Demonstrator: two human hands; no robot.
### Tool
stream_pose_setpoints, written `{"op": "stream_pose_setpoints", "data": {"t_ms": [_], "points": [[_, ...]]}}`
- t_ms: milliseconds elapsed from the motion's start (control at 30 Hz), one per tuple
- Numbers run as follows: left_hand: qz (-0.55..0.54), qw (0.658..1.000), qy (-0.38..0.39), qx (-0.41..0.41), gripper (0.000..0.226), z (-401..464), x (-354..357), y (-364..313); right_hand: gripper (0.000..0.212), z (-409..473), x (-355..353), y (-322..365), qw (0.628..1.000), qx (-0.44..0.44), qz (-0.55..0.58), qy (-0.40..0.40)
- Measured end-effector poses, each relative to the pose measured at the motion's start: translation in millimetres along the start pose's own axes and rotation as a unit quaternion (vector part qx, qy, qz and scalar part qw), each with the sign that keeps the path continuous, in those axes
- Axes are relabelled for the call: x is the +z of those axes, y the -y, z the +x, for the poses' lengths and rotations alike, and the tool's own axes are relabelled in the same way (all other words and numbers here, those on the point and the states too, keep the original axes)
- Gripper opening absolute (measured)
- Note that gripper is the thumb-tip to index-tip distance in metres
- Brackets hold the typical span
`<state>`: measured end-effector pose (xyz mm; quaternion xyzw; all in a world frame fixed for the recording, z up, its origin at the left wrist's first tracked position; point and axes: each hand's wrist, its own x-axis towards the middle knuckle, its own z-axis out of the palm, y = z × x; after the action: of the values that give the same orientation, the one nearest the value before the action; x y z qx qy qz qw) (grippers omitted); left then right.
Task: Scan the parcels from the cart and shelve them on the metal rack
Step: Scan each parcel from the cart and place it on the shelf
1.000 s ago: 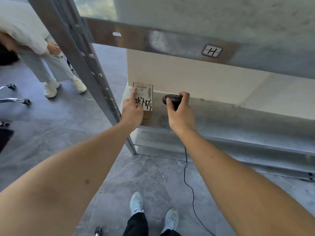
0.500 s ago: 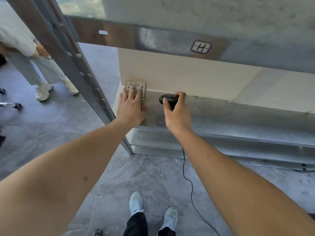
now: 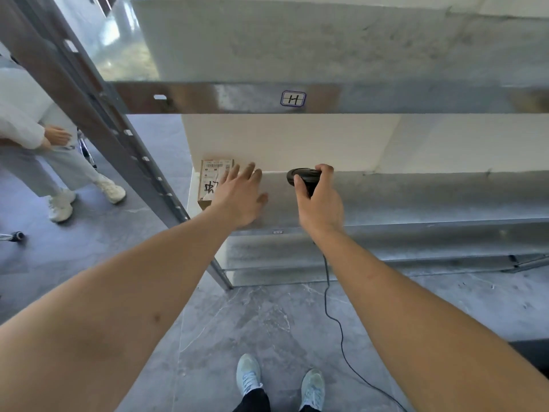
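A small brown parcel [image 3: 211, 181] with a white barcode label and black handwriting lies at the far left end of the metal rack's lower shelf [image 3: 416, 200], against the wall. My left hand [image 3: 240, 197] hovers just right of it with fingers spread and straight, covering its right edge and holding nothing. My right hand [image 3: 318, 200] grips a black barcode scanner [image 3: 304, 176] over the shelf, further right. The scanner's black cable [image 3: 335, 316] hangs down to the floor.
The rack's upper shelf beam carries a label marked H [image 3: 293, 98]. A slanted grey rack upright [image 3: 98, 108] crosses the left side. Another person in white trousers and shoes [image 3: 59, 173] stands on the left. My feet [image 3: 279, 382] are on the grey floor.
My left hand has come off the parcel and slid right with fingers spread. The parcel now lies further back against the wall. The scanner hand has barely moved.
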<state>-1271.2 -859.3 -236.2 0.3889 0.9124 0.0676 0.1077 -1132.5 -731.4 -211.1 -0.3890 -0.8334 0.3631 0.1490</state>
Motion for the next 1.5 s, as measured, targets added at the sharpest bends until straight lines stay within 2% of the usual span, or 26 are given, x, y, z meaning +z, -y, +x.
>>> {"op": "stream_pose_setpoints", "data": {"t_ms": [367, 600, 800, 1067, 1167, 1367, 1500], "points": [[0.075, 0.983, 0.004, 0.165, 0.047, -7, -45, -150, 0.047, -42, -137, -41, 0.985, 0.066, 0.052, -0.154], [0.073, 0.962, 0.005, 0.264, 0.049, -22, -54, -289, 0.049, -78, -253, -100, 0.961, 0.101, 0.060, -0.252], [0.089, 0.940, -0.003, 0.328, 0.046, -49, -54, -427, 0.041, -120, -358, -162, 0.936, 0.121, 0.052, -0.325], [0.064, 0.901, -0.023, 0.428, 0.042, -95, -49, -608, 0.046, -183, -486, -252, 0.895, 0.168, 0.030, -0.412], [0.057, 0.885, -0.017, 0.462, 0.050, -111, -43, -674, 0.043, -206, -528, -288, 0.875, 0.193, 0.024, -0.443], [0.074, 0.835, -0.011, 0.545, 0.050, -130, -11, -807, 0.042, -243, -610, -365, 0.828, 0.243, 0.007, -0.506], [0.081, 0.800, -0.008, 0.595, 0.056, -144, 8, -899, 0.050, -256, -665, -418, 0.793, 0.277, -0.014, -0.542]]}}
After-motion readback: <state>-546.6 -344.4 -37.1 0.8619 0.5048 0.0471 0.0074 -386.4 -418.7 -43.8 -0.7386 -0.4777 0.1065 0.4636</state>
